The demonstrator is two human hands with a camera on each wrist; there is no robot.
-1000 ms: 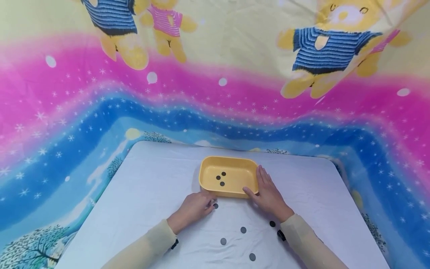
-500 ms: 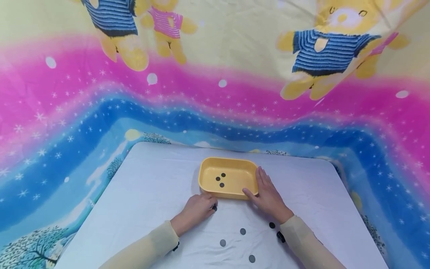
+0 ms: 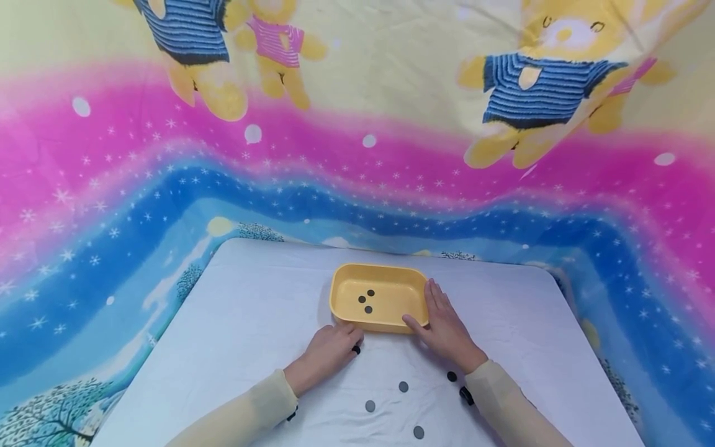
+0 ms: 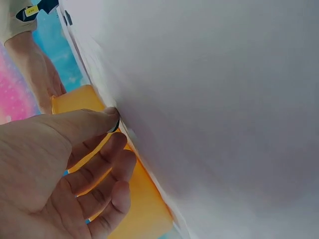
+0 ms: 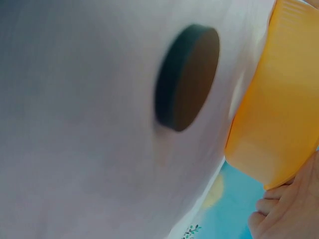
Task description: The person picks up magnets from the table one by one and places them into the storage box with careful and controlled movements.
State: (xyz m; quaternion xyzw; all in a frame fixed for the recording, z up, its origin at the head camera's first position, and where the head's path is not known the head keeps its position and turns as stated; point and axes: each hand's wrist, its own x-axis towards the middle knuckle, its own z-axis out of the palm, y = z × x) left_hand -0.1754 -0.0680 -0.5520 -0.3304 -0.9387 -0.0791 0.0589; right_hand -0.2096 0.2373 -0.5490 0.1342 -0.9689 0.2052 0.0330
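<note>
My left hand (image 3: 329, 349) is at the near left corner of a yellow rectangular container (image 3: 380, 327). Its thumb and index finger pinch a small dark round disc (image 3: 356, 350); the left wrist view shows the edge of this disc (image 4: 115, 125) under the thumb tip. My right hand (image 3: 449, 329) rests against the container's right end, fingers lying straight along the outer wall and thumb over the near rim. Inside the container, three dark discs lie on the floor, one a grey disc (image 3: 368, 310) nearest the front.
Nearer on the white table (image 3: 268, 292) lie a grey disc (image 3: 403, 387), another disc (image 3: 370, 406) and a third disc (image 3: 418, 432). A black disc (image 3: 452, 376) sits beside the right wrist. A printed cloth (image 3: 357, 167) hangs behind the table.
The left hand has closed its thumb and finger on the disc at the container's near side, shifting slightly right. The right hand stays in place on the container.
</note>
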